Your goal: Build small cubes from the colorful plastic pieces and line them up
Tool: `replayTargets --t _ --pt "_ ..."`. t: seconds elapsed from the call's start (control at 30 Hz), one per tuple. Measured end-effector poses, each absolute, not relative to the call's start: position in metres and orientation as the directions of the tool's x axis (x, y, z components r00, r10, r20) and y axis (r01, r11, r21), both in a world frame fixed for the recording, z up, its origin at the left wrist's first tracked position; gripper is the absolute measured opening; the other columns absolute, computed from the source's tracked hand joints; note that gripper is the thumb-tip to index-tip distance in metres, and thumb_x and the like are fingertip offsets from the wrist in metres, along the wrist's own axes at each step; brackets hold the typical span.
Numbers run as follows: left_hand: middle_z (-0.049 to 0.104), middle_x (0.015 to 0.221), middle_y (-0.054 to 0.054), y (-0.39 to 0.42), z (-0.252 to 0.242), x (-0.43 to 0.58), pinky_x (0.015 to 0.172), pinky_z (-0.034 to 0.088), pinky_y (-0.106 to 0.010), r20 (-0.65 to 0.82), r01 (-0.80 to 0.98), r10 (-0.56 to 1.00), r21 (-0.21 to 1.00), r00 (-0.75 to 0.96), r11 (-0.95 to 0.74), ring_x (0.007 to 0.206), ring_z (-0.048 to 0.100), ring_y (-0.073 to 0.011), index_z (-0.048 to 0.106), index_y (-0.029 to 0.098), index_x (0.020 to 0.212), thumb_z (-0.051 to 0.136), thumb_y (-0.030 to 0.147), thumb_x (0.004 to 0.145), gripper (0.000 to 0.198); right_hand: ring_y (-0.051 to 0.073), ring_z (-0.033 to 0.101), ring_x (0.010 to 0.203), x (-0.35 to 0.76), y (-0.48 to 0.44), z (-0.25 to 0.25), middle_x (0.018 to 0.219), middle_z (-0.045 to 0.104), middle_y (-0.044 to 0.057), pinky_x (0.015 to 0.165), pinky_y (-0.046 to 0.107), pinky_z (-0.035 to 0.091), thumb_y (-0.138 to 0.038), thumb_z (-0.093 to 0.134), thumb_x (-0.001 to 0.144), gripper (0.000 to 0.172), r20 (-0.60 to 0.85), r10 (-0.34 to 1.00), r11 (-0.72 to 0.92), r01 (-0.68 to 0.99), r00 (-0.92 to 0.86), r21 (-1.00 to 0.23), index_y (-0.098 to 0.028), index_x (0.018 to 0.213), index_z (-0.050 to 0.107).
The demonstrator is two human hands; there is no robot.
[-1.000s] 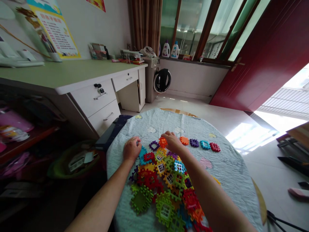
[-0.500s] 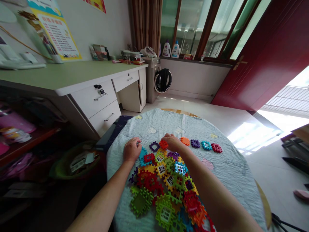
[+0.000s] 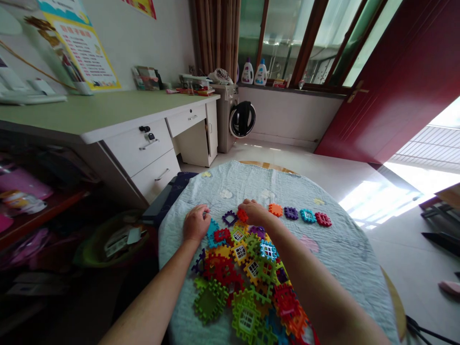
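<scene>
My left hand (image 3: pixel 197 223) rests on the tablecloth with its fingers loosely bent and apart, holding nothing that I can see. Beside it is a blue notched plastic block (image 3: pixel 212 227). At the far edge of the pile, my right hand (image 3: pixel 253 212) pinches a red notched block (image 3: pixel 242 215), its fingertips partly hidden. A purple frame-shaped block (image 3: pixel 230 218) lies just left of that. Between my forearms spreads a heap of coloured interlocking blocks, among them a green one (image 3: pixel 210 301) and a yellow one with a white window (image 3: pixel 239 252).
Right of my right hand, an orange block (image 3: pixel 275 210), a purple block (image 3: pixel 291 213), a blue block (image 3: pixel 308 215) and a red window block (image 3: pixel 323 219) form a row. The round table wears a pale blue cloth (image 3: pixel 345 268). A desk (image 3: pixel 118 108) stands left.
The red block in my right hand has shifted slightly left and tilted, and the right fingers have moved a little left with it. My left hand stays in place.
</scene>
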State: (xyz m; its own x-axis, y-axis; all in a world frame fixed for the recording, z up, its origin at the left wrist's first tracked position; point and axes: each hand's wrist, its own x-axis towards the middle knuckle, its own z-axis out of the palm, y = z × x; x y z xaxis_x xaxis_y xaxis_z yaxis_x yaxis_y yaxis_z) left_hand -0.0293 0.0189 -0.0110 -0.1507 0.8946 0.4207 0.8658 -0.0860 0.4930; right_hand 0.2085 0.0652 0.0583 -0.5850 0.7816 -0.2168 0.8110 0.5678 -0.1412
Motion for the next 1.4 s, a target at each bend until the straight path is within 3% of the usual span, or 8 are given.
replayTargets --t 0.2,0.43,0.8,1.0,1.2,1.4 --pt "0.071 0.111 -0.011 0.019 -0.013 -0.030 0.102 0.047 -0.038 0.411 0.872 0.900 0.483 -0.146 -0.079 0.110 0.064 -0.0243 0.064 0.019 0.081 0.046 0.016 0.074 0.019 0.026 0.048 0.109 0.241 0.072 0.065 0.123 0.053 0.009 0.087 0.034 0.039 -0.026 0.068 0.070 0.056 -0.125 0.884 0.429 0.889 -0.450 -0.161 -0.023 0.125 0.055" --pt "0.071 0.110 -0.011 0.020 -0.014 -0.031 0.101 0.047 -0.038 0.421 0.875 0.896 0.476 -0.141 -0.086 0.109 0.064 -0.0243 0.064 0.019 0.080 0.046 0.015 0.074 0.019 0.030 0.047 0.107 0.317 0.089 0.065 0.118 0.055 0.011 0.084 0.036 0.036 -0.036 0.072 0.068 0.056 -0.145 0.962 0.212 0.968 -0.231 -0.137 -0.022 0.120 0.059" --pt "0.071 0.111 -0.010 0.019 -0.012 -0.029 0.101 0.047 -0.037 0.402 0.865 0.902 0.497 -0.160 -0.068 0.109 0.064 -0.0236 0.064 0.020 0.080 0.047 0.016 0.073 0.019 0.033 0.048 0.109 0.325 0.088 0.051 0.117 0.056 0.013 0.085 0.040 0.036 -0.047 0.072 0.068 0.057 -0.201 0.960 0.179 0.979 -0.196 -0.102 -0.023 0.119 0.061" --pt "0.071 0.110 -0.010 0.019 -0.011 -0.029 0.101 0.047 -0.037 0.402 0.864 0.902 0.498 -0.157 -0.072 0.110 0.063 -0.0239 0.064 0.020 0.080 0.047 0.016 0.074 0.019 0.033 0.046 0.115 0.325 0.090 0.048 0.129 0.053 0.014 0.088 0.041 0.035 -0.040 0.074 0.066 0.072 -0.208 0.955 0.195 0.976 -0.211 -0.095 -0.023 0.132 0.052" --pt "0.071 0.110 -0.011 0.019 -0.011 -0.030 0.101 0.047 -0.037 0.403 0.863 0.903 0.500 -0.150 -0.080 0.109 0.064 -0.0240 0.064 0.019 0.080 0.046 0.016 0.074 0.019 0.032 0.047 0.110 0.321 0.090 0.047 0.119 0.059 0.011 0.084 0.038 0.034 -0.032 0.072 0.067 0.051 -0.216 0.947 0.223 0.971 -0.237 -0.087 -0.021 0.116 0.061" --pt "0.071 0.109 -0.011 0.019 -0.011 -0.030 0.101 0.047 -0.037 0.417 0.863 0.896 0.498 -0.151 -0.086 0.108 0.064 -0.0243 0.064 0.019 0.080 0.047 0.016 0.074 0.018 0.032 0.047 0.110 0.319 0.090 0.048 0.119 0.058 0.011 0.084 0.039 0.034 -0.033 0.070 0.068 0.052 -0.200 0.946 0.241 0.966 -0.255 -0.089 -0.021 0.117 0.059"
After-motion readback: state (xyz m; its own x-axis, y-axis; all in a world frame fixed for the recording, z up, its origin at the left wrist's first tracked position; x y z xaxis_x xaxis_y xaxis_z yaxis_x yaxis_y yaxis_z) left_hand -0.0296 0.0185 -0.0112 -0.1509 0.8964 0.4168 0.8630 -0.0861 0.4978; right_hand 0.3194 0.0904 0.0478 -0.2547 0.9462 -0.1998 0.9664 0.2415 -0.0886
